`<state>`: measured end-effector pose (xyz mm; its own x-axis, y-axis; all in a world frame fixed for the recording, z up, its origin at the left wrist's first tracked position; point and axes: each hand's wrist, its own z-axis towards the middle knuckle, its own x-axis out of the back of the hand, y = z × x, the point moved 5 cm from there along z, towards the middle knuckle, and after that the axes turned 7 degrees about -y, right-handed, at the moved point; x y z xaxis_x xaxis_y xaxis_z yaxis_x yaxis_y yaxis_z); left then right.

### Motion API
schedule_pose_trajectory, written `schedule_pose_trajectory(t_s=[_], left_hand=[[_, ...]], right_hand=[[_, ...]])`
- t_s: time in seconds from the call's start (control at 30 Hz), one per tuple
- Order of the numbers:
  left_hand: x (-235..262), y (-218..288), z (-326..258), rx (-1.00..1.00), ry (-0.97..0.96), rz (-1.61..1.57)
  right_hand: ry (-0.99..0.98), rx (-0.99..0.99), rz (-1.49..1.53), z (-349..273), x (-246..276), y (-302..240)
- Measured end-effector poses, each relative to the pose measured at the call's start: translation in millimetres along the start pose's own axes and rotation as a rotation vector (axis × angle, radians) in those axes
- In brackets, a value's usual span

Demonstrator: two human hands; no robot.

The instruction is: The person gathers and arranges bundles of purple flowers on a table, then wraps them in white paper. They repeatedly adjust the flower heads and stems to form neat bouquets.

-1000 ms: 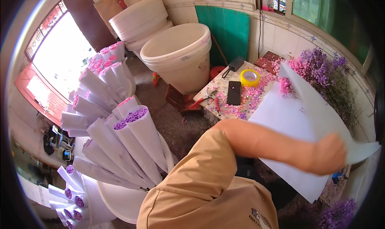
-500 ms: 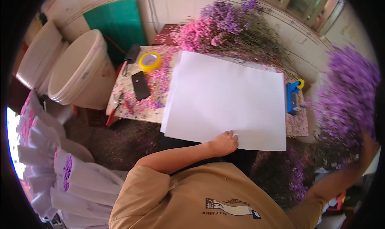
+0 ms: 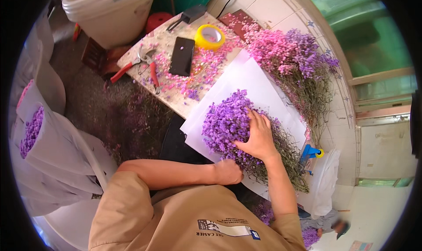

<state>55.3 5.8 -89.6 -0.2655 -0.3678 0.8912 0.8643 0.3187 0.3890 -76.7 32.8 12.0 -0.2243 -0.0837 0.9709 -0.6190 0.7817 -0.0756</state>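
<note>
A bunch of small purple dried flowers (image 3: 226,123) lies on stacked white paper sheets (image 3: 206,99), with its heads to the left and its thin green stems toward the lower right. My right hand (image 3: 259,136) rests over the bunch just behind the heads, thumb and fingers curved around it. Close to my body, my left hand (image 3: 228,172) is closed at the near edge of the paper, just below the flowers. Its fingertips are partly hidden.
On the petal-strewn table (image 3: 145,79) lie a phone (image 3: 181,56), a yellow tape roll (image 3: 209,37) and red-handled pruners (image 3: 140,64). Pink and purple bunches (image 3: 290,53) lie beyond the paper, near a blue tape dispenser (image 3: 309,155). Wrapped bouquets (image 3: 66,136) stand left; another person (image 3: 327,222) is lower right.
My right hand has brought the purple bunch from the far right onto the paper. The paper now sits at a steeper slant, and the view has turned.
</note>
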Motion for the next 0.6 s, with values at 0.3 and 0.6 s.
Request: schedule_pose_trajectory(t_s=[0.3,0.6], left_hand=[[54.4,-28.2,-51.3,0.023,0.060,-0.189],[142.3,-170.2,-142.2,0.718,0.663,-0.818]], right_hand=[[0.012,0.057,0.051,18.3,-7.0,10.0],[0.267,0.043,-0.103,-27.8,-27.9,-50.2]])
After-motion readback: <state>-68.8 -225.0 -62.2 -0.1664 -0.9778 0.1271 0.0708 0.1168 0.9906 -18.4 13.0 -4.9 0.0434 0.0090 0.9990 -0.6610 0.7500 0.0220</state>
